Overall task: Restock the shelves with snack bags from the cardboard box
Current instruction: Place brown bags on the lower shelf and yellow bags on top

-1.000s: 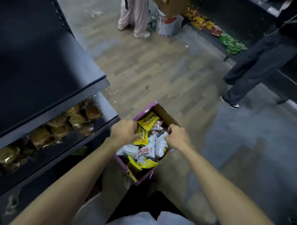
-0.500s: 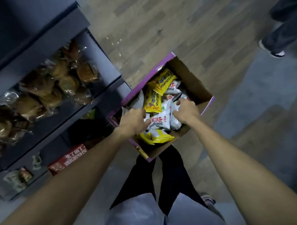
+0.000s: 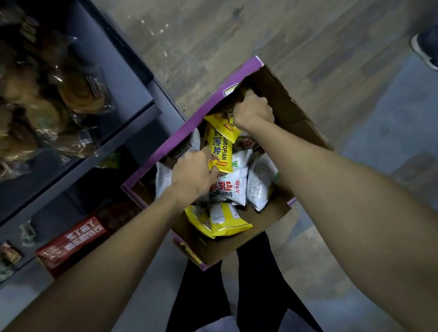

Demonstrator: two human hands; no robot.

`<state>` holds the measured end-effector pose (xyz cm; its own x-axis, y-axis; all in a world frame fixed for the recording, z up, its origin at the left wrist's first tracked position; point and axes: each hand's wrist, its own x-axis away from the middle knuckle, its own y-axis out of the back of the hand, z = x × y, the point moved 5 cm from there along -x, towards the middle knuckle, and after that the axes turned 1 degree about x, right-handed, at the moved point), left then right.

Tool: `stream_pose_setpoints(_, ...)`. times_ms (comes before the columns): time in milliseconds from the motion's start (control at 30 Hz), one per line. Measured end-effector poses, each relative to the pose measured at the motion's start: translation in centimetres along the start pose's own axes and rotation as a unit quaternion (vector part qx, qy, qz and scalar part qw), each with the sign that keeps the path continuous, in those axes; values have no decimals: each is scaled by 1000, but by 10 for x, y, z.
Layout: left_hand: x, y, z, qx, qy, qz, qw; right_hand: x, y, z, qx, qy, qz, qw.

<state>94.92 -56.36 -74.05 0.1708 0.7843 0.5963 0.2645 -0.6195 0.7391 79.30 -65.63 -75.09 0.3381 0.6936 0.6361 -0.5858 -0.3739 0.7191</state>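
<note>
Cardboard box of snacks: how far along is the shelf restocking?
Early, it seems. Done: the shelves hold other goods, none of these snacks visibly. In hand: the left hand grips one yellow bag, the right hand a second yellow bag, both inside the cardboard box. Left: white bags and more yellow ones remain to shelve.

The floor (image 3: 281, 30) is brown planks, maybe wood, and grey on the right. Dark shelves (image 3: 112, 60) stand on the left. The light is dim. A shoe (image 3: 433, 62) shows at the top right.
</note>
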Motion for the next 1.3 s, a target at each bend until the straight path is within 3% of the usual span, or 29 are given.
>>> stream_pose_setpoints(233,-15,-21,8,36,42,-34,998,-31,-20,7,96,-12,2,995)
stream_pose_setpoints(467,-19,-24,6,37,61,-42,997,-35,-17,-8,33,-5,0,999)
stream_pose_setpoints(733,-28,-24,-16,56,67,-59,994,36,-12,-61,111,137,-7,984)
stream_pose_setpoints(967,-61,-38,-22,-4,104,-10,995,26,-41,-69,134,95,19,986)
stream_pose_setpoints(1100,-78,-45,-14,25,121,30,992,13,-56,-62,153,79,54,984)
stream_pose_setpoints(1300,-90,-40,-9,34,126,19,991,13,-43,-60,144,96,47,984)
